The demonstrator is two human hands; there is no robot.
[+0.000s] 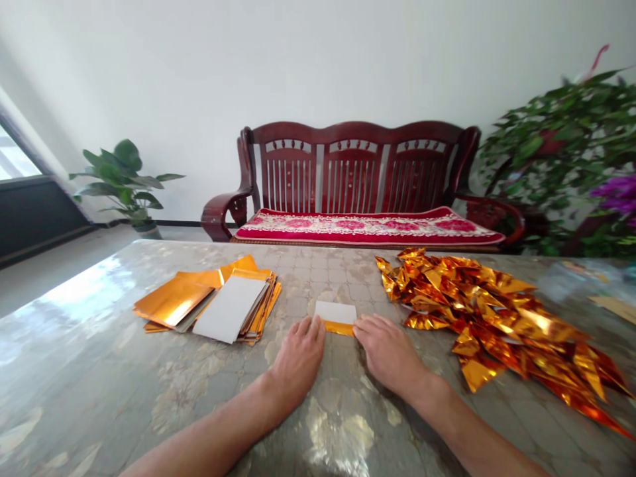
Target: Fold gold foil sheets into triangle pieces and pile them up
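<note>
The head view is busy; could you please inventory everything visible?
Glossy patterned table: one, grey, foreground.
Rectangular paper sheet: one, white and gold, table's middle.
Flat foil-paper sheets: several, gold and white, table's left.
Folded foil pieces: many, shiny gold, table's right.
Clear plastic: uncountable, colourless, right edge.
Flat piece: one, tan, right edge.
Carved wooden bench: one, dark red, behind table.
Floral pad: one, red and white, on bench.
Potted plant: one, green, left.
Leafy foliage: uncountable, green, right.
Flowers: uncountable, purple, right edge.
Curved item: one, pink, upper right.
Wall: one, white, background.
Window: one, bright, far left.
Left hand: one, bare, sheet's left.
Right hand: one, bare, sheet's right.
</note>
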